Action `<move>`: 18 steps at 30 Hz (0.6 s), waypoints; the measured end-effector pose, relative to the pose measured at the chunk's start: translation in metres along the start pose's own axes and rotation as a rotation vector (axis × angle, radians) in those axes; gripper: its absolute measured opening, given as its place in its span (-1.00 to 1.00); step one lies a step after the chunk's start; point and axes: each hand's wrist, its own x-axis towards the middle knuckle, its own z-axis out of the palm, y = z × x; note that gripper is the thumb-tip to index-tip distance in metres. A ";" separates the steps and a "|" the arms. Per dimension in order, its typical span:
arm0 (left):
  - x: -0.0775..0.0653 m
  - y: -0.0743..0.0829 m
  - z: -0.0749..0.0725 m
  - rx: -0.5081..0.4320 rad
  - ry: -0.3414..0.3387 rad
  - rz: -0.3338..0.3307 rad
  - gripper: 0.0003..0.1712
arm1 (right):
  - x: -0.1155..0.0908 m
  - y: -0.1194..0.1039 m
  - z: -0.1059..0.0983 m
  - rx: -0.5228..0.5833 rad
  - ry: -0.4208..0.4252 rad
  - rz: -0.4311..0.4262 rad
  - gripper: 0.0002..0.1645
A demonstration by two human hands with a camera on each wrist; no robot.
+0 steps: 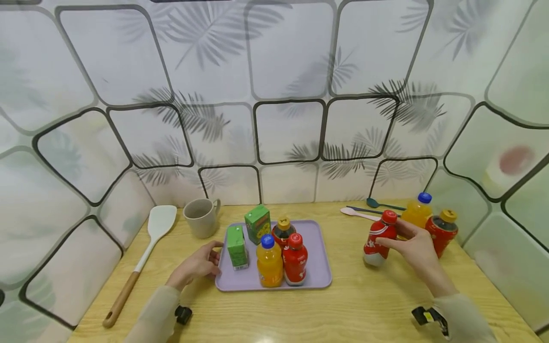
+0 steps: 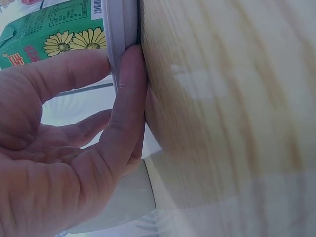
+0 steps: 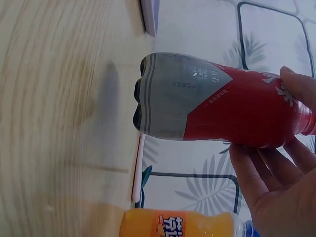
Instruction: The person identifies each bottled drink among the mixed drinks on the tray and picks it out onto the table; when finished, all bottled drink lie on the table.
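Observation:
My right hand (image 1: pixel 413 245) grips a red bottle (image 1: pixel 380 237) with a red cap, thumb on one side and fingers on the other. In the right wrist view, the grey base of the bottle (image 3: pixel 197 101) hangs just above the table, tilted slightly. My left hand (image 1: pixel 199 264) pinches the left rim of a lilac tray (image 1: pixel 317 257), as the left wrist view shows the thumb and a finger on its edge. On the tray stand two green drink cartons (image 1: pixel 237 247), an orange juice bottle (image 1: pixel 270 264), a dark bottle with a yellow cap (image 1: pixel 284 229) and another red bottle (image 1: pixel 295 262).
Right of my right hand stand an orange juice bottle (image 1: pixel 417 212) and a dark bottle with a red label (image 1: pixel 442 231). Behind lie a pink spoon (image 1: pixel 358 213) and a dark green spoon (image 1: pixel 386 205). A grey mug (image 1: pixel 201 219) and a white spatula (image 1: pixel 147 247) are at left.

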 end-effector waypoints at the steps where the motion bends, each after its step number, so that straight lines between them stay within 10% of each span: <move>1: 0.000 0.000 0.000 -0.001 -0.005 0.000 -0.09 | -0.001 0.001 -0.002 0.014 0.010 -0.003 -0.02; 18: 0.001 -0.002 0.001 -0.038 -0.017 -0.004 -0.10 | -0.010 0.012 -0.037 0.067 0.075 0.023 -0.04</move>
